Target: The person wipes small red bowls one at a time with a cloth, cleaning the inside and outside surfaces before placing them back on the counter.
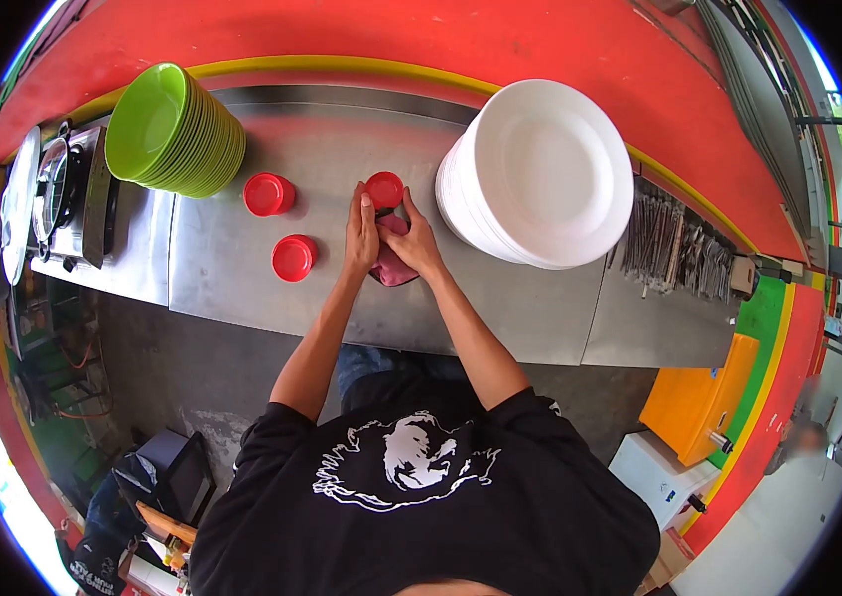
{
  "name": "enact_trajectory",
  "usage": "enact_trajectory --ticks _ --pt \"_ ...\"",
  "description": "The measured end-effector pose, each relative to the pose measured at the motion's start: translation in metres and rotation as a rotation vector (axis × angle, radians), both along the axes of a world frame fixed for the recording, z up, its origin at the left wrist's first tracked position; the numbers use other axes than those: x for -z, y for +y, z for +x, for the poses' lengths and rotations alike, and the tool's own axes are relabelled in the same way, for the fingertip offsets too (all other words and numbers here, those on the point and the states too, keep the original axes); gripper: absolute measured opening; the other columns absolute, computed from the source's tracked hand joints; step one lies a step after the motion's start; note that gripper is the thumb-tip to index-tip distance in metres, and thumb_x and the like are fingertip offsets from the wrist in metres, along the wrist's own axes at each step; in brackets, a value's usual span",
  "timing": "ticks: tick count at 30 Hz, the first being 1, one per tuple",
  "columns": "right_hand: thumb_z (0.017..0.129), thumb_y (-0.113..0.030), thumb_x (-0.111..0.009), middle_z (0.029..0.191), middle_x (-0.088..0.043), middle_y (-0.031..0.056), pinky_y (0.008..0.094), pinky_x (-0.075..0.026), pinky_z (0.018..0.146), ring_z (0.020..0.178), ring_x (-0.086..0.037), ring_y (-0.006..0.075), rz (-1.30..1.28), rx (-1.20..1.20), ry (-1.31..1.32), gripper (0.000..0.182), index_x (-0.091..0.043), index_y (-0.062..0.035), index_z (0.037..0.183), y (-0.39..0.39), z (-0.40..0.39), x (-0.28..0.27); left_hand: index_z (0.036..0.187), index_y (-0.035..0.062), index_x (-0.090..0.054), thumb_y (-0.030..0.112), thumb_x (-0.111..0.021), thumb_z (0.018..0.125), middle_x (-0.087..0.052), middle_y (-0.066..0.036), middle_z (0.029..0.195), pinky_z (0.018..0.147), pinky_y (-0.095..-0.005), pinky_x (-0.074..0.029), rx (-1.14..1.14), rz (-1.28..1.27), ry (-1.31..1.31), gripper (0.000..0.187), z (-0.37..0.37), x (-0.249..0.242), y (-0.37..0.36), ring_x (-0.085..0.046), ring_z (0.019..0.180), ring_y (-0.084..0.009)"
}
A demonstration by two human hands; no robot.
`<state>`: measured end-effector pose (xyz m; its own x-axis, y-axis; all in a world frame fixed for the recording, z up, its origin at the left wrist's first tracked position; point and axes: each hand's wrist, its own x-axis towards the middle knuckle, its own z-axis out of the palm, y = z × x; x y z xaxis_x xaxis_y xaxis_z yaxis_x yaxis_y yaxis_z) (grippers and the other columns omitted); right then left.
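Observation:
Both hands meet over the steel counter around a small red cup (pixel 383 190). My left hand (pixel 361 233) lies along the cup's left side, fingers pointing away from me and closed against it. My right hand (pixel 415 241) comes in from the right, gripping a dark pink cloth (pixel 394 266) that hangs below the cup, between the palms. How the right fingers touch the cup is partly hidden. To the left stand two stacks of red cups, a farther stack (pixel 269 195) and a nearer one (pixel 294 258).
A tall stack of green bowls (pixel 175 129) leans at the back left, beside a stove (pixel 83 199). White plates (pixel 550 174) are piled high at the right. Beyond them lies packed cutlery (pixel 674 243). The steel counter (pixel 500 308) has a front edge close to my body.

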<state>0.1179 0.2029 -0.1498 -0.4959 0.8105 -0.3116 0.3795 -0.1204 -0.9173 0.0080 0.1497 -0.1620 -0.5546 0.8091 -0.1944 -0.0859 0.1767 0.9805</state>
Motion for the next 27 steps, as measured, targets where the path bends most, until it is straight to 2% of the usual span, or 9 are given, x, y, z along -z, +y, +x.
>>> enact_trajectory --ticks 4,7,10,13,17,21,24,25,27 --pt "0.074 -0.031 -0.082 0.144 -0.047 0.0283 0.0366 -0.041 0.109 0.134 -0.049 0.0348 0.049 0.010 -0.002 0.099 -0.030 0.0059 0.149 -0.002 0.004 0.002 0.145 -0.0019 -0.038 0.048 -0.032 0.106 -0.045 -0.019 0.144 0.114 -0.0373 -0.032 -0.045 0.038 -0.006 0.063 0.002 -0.007 -0.004 -0.042 0.136 -0.0269" --pt "0.077 -0.030 -0.081 0.143 -0.048 0.0280 0.0374 -0.039 0.111 0.135 -0.048 0.0336 0.211 0.074 0.052 0.086 -0.041 0.0077 0.143 -0.004 0.004 0.005 0.142 -0.0015 -0.041 0.046 -0.033 0.107 -0.048 -0.017 0.140 0.113 -0.0369 -0.032 -0.073 0.069 -0.008 0.059 0.004 -0.015 -0.008 -0.043 0.134 -0.0255" --pt "0.082 -0.028 -0.078 0.119 -0.067 0.0235 0.0338 -0.050 0.095 0.111 -0.066 0.0288 0.497 0.179 0.023 0.064 -0.056 0.0063 0.132 -0.010 0.002 0.002 0.140 -0.0012 -0.044 0.043 -0.034 0.107 -0.050 -0.016 0.137 0.112 -0.0364 -0.033 -0.099 0.103 -0.007 0.056 0.009 -0.023 -0.015 -0.044 0.132 -0.0241" --pt "0.084 -0.027 -0.078 0.106 -0.071 0.0194 0.0329 -0.052 0.088 0.098 -0.069 0.0233 0.184 0.220 0.117 0.052 -0.064 0.0056 0.121 -0.017 0.007 -0.027 0.137 -0.0008 -0.048 0.041 -0.035 0.108 -0.053 -0.015 0.134 0.112 -0.0360 -0.033 -0.117 0.130 0.006 0.052 0.016 -0.033 -0.024 -0.046 0.130 -0.0227" --pt "0.085 -0.024 -0.076 0.090 -0.072 0.0132 0.0309 -0.052 0.077 0.081 -0.067 0.0171 0.220 0.312 0.106 0.035 -0.069 0.0042 0.105 -0.025 0.018 -0.031 0.126 -0.0005 -0.053 0.037 -0.038 0.108 -0.059 -0.010 0.118 0.100 -0.0329 -0.043 -0.111 0.132 0.046 0.045 0.031 -0.045 -0.047 -0.054 0.112 -0.0165" --pt "0.082 -0.025 -0.077 0.083 -0.073 0.0142 0.0337 -0.054 0.072 0.076 -0.072 0.0225 0.202 0.221 0.114 0.031 -0.071 -0.0001 0.099 -0.032 0.036 -0.045 0.117 -0.0016 -0.056 0.037 -0.042 0.107 -0.063 -0.007 0.099 0.077 -0.0283 -0.046 -0.047 0.169 -0.021 0.043 0.036 -0.042 -0.065 -0.054 0.086 -0.0128" --pt "0.081 -0.025 -0.078 0.084 -0.073 0.0146 0.0335 -0.054 0.071 0.077 -0.072 0.0226 0.230 0.049 0.090 0.029 -0.072 -0.0016 0.098 -0.039 0.049 -0.057 0.115 -0.0025 -0.057 0.041 -0.039 0.107 -0.063 -0.007 0.099 0.077 -0.0285 -0.047 0.003 -0.001 -0.002 0.048 0.034 -0.067 -0.075 -0.055 0.084 -0.0127" --pt "0.079 -0.024 -0.078 0.084 -0.073 0.0153 0.0342 -0.054 0.071 0.076 -0.072 0.0251 0.237 -0.013 0.085 0.029 -0.072 -0.0026 0.098 -0.043 0.052 -0.063 0.111 -0.0035 -0.060 0.046 -0.034 0.107 -0.064 -0.009 0.098 0.075 -0.0288 -0.047 0.026 -0.017 -0.047 0.056 0.031 -0.057 -0.076 -0.056 0.084 -0.0130" --pt "0.080 -0.022 -0.078 0.085 -0.073 0.0135 0.0337 -0.054 0.072 0.078 -0.071 0.0214 0.269 -0.113 0.038 0.027 -0.072 -0.0027 0.098 -0.052 0.057 -0.074 0.107 -0.0043 -0.063 0.050 -0.033 0.106 -0.065 -0.010 0.092 0.072 -0.0297 -0.048 0.202 -0.039 -0.169 0.062 0.025 -0.065 -0.083 -0.057 0.082 -0.0136"
